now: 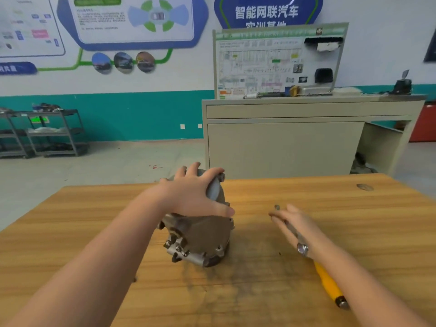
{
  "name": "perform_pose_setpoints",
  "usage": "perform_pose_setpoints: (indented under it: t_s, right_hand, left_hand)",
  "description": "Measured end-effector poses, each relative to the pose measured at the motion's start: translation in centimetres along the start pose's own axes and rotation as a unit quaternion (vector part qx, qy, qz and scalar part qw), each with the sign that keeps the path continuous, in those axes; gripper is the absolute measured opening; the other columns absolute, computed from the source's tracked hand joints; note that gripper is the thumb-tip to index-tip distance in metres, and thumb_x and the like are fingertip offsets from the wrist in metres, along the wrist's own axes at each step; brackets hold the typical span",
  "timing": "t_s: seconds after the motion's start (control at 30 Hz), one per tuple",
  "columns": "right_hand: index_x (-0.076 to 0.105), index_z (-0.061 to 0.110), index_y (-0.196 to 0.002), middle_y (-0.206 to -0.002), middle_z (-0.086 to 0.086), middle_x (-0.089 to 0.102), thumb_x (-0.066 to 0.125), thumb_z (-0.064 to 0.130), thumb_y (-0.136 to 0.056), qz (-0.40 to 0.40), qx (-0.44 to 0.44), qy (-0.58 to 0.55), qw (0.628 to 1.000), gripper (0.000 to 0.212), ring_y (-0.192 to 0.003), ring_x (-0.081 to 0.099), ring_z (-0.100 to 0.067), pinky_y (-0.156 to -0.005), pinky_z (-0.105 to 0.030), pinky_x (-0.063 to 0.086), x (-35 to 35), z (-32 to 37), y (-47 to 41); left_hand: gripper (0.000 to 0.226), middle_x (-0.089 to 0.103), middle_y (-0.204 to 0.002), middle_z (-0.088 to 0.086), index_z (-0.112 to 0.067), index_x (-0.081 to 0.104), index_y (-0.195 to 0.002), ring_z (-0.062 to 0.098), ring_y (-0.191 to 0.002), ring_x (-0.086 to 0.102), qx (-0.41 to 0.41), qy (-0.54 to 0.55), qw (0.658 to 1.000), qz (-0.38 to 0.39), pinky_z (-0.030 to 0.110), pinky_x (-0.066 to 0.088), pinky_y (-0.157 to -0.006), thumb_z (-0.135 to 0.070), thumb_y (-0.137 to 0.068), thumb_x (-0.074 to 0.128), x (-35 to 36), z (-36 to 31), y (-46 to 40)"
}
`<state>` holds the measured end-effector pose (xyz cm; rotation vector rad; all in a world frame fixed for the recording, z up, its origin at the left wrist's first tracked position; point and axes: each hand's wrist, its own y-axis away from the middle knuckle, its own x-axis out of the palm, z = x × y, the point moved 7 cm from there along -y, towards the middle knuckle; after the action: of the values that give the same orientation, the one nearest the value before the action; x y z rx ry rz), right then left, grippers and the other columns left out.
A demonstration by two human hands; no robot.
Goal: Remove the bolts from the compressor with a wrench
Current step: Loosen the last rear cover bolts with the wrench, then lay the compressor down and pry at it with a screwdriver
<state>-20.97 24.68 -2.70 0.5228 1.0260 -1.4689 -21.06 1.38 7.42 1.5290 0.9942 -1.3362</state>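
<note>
A metal compressor [200, 232] sits near the middle of the wooden desk [354, 208], on a smudged dark patch of the surface. The person's left hand [195, 192] lies over its far, upper end, fingers spread and draped round the rounded housing, thumb stretched along the side facing the camera. The right hand [291, 223] is off to the right of the compressor, apart from it, low over the desk with fingers fairly straight; a slim metal rod or bolt [277, 207] pokes out past the fingertips, and I cannot tell whether the fingers pinch it or just lie on it. A wrench [328, 284] with a yellow handle lies on the desk under the right wrist, its chrome head [302, 249] showing just beside the hand. A beige cabinet [283, 142] stands behind the desk.
</note>
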Motion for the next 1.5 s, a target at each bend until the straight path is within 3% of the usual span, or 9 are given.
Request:
perform_pose_setpoints:
  t_s: [0.13, 0.37, 0.47, 0.57, 0.63, 0.77, 1.13, 1.27, 1.5]
  right_hand:
    - [0.051, 0.020, -0.138, -0.128, -0.003, 0.048, 0.046, 0.018, -0.100, 0.138, -0.054, 0.252, 0.956, 0.038, -0.118, 0.044, -0.021, -0.089, -0.029, 0.038, 2.7, -2.5, 0.0]
    - [0.039, 0.026, -0.148, -0.144, 0.005, 0.043, 0.041, 0.005, -0.100, 0.161, -0.040, 0.307, 0.937, 0.053, -0.125, 0.048, -0.020, -0.098, -0.029, 0.041, 3.1, -4.8, -0.7]
    - [0.047, 0.024, -0.144, -0.143, 0.004, 0.046, 0.040, 0.002, -0.098, 0.133, -0.008, 0.264, 0.955, 0.051, -0.125, 0.048, -0.019, -0.102, -0.030, 0.041, 2.7, -4.6, -0.8]
    - [0.063, 0.023, -0.126, -0.123, 0.005, 0.062, 0.049, 0.017, -0.100, -0.045, 0.040, -0.024, 0.998, 0.031, -0.107, 0.056, -0.002, -0.088, -0.015, 0.042, 1.7, -1.3, -0.2]
    - [0.061, 0.035, -0.114, -0.111, 0.014, 0.064, 0.048, 0.039, -0.099, -0.065, 0.140, -0.233, 0.960, 0.020, -0.091, 0.054, 0.010, -0.075, -0.010, 0.042, 4.2, 1.7, 0.7]
    - [0.057, 0.016, -0.127, -0.127, -0.001, 0.062, 0.036, 0.058, -0.098, 0.048, 0.310, -0.523, 0.793, 0.055, -0.115, 0.060, -0.024, -0.101, -0.044, 0.048, 11.7, 6.0, 1.1]
    - [0.072, 0.013, -0.101, -0.098, -0.008, 0.076, 0.049, 0.043, -0.099, -0.001, 0.334, -0.713, 0.617, 0.038, -0.089, 0.073, -0.024, -0.079, -0.041, 0.057, 11.9, 8.1, 2.1]
    - [0.073, 0.016, -0.101, -0.097, -0.005, 0.076, 0.048, 0.046, -0.099, -0.039, 0.306, -0.668, 0.677, 0.038, -0.087, 0.074, -0.024, -0.077, -0.041, 0.058, 9.4, 7.1, 2.1]
    - [0.069, 0.018, -0.075, -0.104, -0.014, 0.062, 0.062, 0.060, -0.080, -0.155, 0.269, -0.391, 0.866, 0.043, -0.086, 0.065, -0.028, -0.077, -0.047, 0.057, 3.2, 5.2, 2.8]
  left_hand:
    - [0.091, 0.009, -0.161, -0.008, -0.056, 0.002, -0.148, 0.034, -0.146, 0.011, -0.027, 0.059, 0.998, -0.002, 0.055, 0.026, -0.111, -0.086, -0.075, 0.047, -0.5, 1.9, -0.7]
    - [0.106, -0.007, -0.164, -0.012, -0.061, -0.015, -0.144, 0.038, -0.150, 0.000, -0.028, 0.040, 0.998, 0.043, 0.059, 0.018, -0.116, -0.096, -0.062, 0.041, -0.7, 2.3, -0.6]
    - [0.109, -0.017, -0.164, -0.008, -0.061, -0.019, -0.143, 0.041, -0.150, -0.009, -0.062, 0.066, 0.994, 0.062, 0.059, 0.010, -0.118, -0.097, -0.055, 0.036, -0.3, 3.3, 0.0]
    - [0.104, 0.001, -0.164, 0.000, -0.068, -0.011, -0.140, 0.041, -0.145, 0.017, -0.075, 0.103, 0.991, 0.048, 0.057, 0.027, -0.114, -0.096, -0.054, 0.039, -0.1, 4.4, 0.0]
    - [0.096, 0.022, -0.153, 0.003, -0.069, -0.002, -0.140, 0.039, -0.136, 0.029, -0.077, 0.123, 0.989, 0.014, 0.055, 0.034, -0.110, -0.091, -0.056, 0.039, -0.2, 4.8, -0.3]
    - [0.095, 0.038, -0.135, 0.003, -0.067, 0.015, -0.140, 0.034, -0.125, 0.037, -0.070, 0.196, 0.976, -0.064, 0.051, 0.038, -0.106, -0.088, -0.052, 0.044, -0.4, 5.1, -0.7]
    - [0.101, 0.040, -0.138, -0.016, -0.057, 0.020, -0.147, 0.015, -0.122, 0.037, 0.029, 0.158, 0.966, -0.203, 0.036, 0.039, -0.093, -0.083, -0.053, 0.046, -0.2, 2.2, 3.1]
    - [0.092, 0.040, -0.138, -0.015, -0.061, 0.030, -0.143, 0.016, -0.126, 0.040, 0.042, 0.283, 0.934, -0.213, 0.047, 0.043, -0.101, -0.078, -0.057, 0.059, 1.2, 2.7, 3.7]
    - [0.075, 0.050, -0.144, -0.014, -0.068, 0.047, -0.127, 0.018, -0.131, 0.051, 0.053, 0.612, 0.749, -0.250, 0.046, 0.052, -0.099, -0.057, -0.058, 0.076, 7.9, 2.0, 4.5]
